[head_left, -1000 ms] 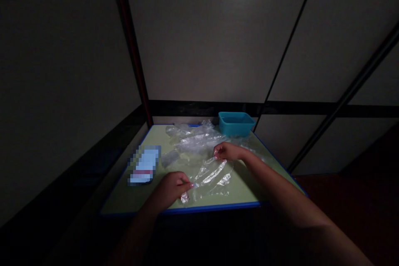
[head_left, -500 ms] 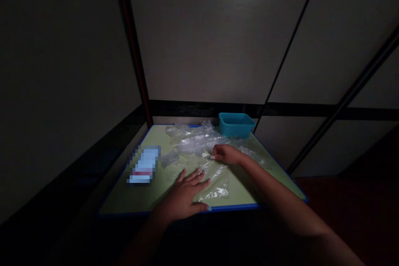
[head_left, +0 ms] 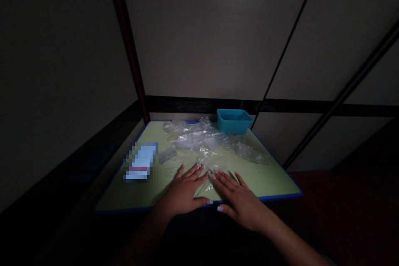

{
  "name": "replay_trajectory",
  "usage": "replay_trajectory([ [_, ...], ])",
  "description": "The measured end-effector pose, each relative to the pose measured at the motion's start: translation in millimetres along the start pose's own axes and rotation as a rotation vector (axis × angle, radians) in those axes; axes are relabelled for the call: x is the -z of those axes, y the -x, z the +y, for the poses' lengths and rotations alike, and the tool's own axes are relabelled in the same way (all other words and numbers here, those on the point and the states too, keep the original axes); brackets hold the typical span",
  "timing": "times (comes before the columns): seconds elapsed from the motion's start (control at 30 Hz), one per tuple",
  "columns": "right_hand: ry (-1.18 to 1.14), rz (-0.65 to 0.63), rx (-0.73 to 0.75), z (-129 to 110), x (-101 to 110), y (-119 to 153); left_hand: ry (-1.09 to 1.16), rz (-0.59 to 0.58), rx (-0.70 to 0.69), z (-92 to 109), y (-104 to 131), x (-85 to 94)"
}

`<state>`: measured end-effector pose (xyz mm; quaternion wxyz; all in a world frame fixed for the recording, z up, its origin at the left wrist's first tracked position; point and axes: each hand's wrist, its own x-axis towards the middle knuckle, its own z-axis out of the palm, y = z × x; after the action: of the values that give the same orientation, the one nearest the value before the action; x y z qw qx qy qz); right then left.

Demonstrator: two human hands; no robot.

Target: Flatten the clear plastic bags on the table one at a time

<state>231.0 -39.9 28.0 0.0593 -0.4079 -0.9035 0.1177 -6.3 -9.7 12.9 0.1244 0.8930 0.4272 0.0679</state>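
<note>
Both hands lie flat, side by side, near the front edge of a pale green table with a blue rim (head_left: 264,197). My left hand (head_left: 185,191) has its fingers spread over a clear plastic bag (head_left: 209,187). My right hand (head_left: 235,197) rests open on the right part of the same bag, its fingertips close to those of my left hand. Beyond them, more crumpled clear plastic (head_left: 195,138) spreads over the middle and back of the table. Another clear piece (head_left: 249,152) lies to the right.
A turquoise open container (head_left: 234,121) stands at the back right of the table. A pixelated bright rectangular object (head_left: 141,162) lies at the left. A small greyish plastic piece (head_left: 167,155) is near it. A panelled wall (head_left: 199,41) rises behind.
My right hand has come down and nearer, from a closed pose above the plastic to lying flat beside my left hand. The view has shifted slightly.
</note>
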Motion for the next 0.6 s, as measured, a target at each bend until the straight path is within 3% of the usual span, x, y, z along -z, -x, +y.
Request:
replay_trajectory([
  [0.37, 0.014, -0.02, -0.05, 16.0, -8.7, 20.4, -0.017, -0.03, 0.016, 2.6, 0.3, 3.7],
  [0.47, 0.021, -0.001, -0.06, 16.9, -9.4, 18.9, -0.027, -0.028, 0.014, 2.7, 0.1, 3.2],
  [0.6, 0.055, 0.101, -0.19, 15.6, -10.8, 3.9, -0.042, -0.031, 0.023, 1.8, -1.1, 1.5],
])
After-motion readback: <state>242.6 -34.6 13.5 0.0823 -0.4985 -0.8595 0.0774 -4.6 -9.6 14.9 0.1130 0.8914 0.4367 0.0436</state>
